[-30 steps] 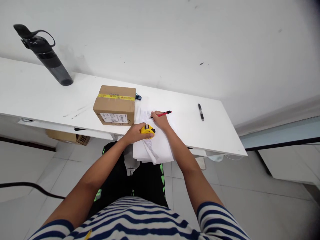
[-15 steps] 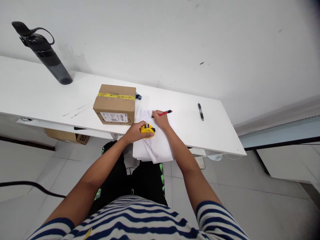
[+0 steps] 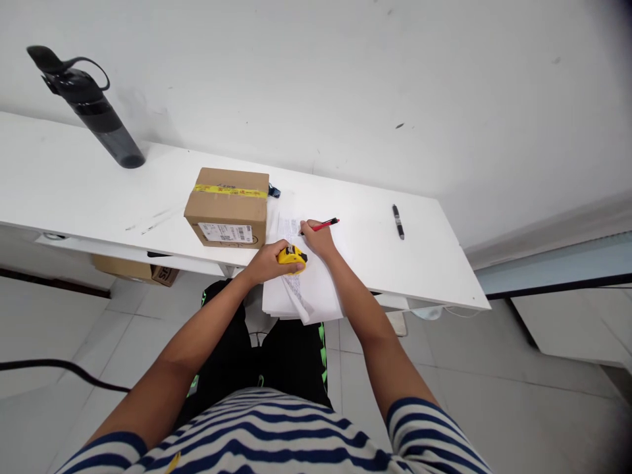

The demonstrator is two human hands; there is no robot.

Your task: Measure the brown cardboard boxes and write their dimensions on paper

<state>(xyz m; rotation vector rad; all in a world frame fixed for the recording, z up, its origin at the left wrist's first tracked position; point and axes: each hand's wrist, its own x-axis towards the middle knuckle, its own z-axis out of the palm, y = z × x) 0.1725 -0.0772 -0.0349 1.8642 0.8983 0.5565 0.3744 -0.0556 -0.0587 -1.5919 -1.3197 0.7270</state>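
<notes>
My left hand (image 3: pixel 267 263) is closed around a yellow tape measure (image 3: pixel 291 258), held over the left part of a stack of paper (image 3: pixel 318 296). In my right hand (image 3: pixel 318 238) is a red and black pen (image 3: pixel 326 224), its tip down at the top sheet, where lines of handwriting show. The paper overhangs the table's front edge, and one sheet's lower corner is curled. A taped cardboard box (image 3: pixel 228 207) with a white label stands just left of the paper. The tape measure's blade cannot be made out.
A dark water bottle (image 3: pixel 96 112) stands at the left, by the wall. Behind the box lies a small dark item (image 3: pixel 274 191). A black pen (image 3: pixel 397 222) rests on the right of the white table (image 3: pixel 434 263). Another cardboard box (image 3: pixel 133 268) is below the tabletop.
Almost nothing differs. The red and black pen has shifted very slightly in my right hand's grip, and the whole view has moved a few pixels. My left hand stays on the tape measure.
</notes>
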